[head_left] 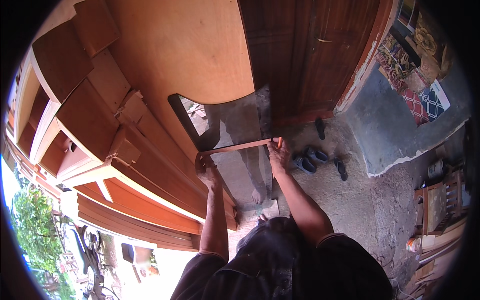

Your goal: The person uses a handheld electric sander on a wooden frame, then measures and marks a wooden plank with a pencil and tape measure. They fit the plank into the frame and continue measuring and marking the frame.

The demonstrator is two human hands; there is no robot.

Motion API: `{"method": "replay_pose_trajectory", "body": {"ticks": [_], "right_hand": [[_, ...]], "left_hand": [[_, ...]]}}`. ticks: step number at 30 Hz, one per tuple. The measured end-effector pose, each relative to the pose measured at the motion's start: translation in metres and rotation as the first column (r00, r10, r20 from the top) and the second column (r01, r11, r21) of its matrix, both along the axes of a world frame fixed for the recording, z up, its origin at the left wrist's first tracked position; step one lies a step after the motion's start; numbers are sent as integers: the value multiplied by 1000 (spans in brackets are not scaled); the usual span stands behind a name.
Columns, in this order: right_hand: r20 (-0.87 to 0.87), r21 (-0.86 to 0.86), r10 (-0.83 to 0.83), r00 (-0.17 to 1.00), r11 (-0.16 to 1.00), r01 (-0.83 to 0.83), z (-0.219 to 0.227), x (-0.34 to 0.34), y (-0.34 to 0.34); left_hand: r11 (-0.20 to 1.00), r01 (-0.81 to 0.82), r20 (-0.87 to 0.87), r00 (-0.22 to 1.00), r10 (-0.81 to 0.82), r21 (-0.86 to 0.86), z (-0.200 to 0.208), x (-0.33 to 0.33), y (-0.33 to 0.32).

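Note:
A thin reddish-brown strip, apparently wood, spans a tall mirror with a curved upper edge. My left hand pinches the strip's left end, beside the mirror's left edge. At the other end my right hand closes round the strip near the mirror's right edge. A small orange piece shows at the right fingers; its kind is unclear. Legs are reflected in the mirror, which stands in front of a large plywood panel.
Unfinished wooden furniture fills the left side. A dark wooden door stands behind. Several shoes and sandals lie on the concrete floor to the right, below a raised grey ledge. Wooden chair parts are at the far right.

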State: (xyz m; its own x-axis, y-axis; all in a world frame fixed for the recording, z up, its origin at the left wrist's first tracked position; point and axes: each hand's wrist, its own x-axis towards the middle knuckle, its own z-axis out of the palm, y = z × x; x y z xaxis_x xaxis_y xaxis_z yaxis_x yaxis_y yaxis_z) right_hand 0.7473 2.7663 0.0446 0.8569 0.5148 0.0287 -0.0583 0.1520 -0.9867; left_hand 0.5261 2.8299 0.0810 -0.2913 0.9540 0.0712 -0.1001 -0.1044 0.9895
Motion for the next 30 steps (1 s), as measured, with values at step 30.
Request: {"method": "replay_pose_trajectory", "body": {"ticks": [30], "right_hand": [[-15,-91,-37,999,995,36,0,-12,-1]], "left_hand": [[991,-136,-121,983,135,-2,-45,-3,19]]}}
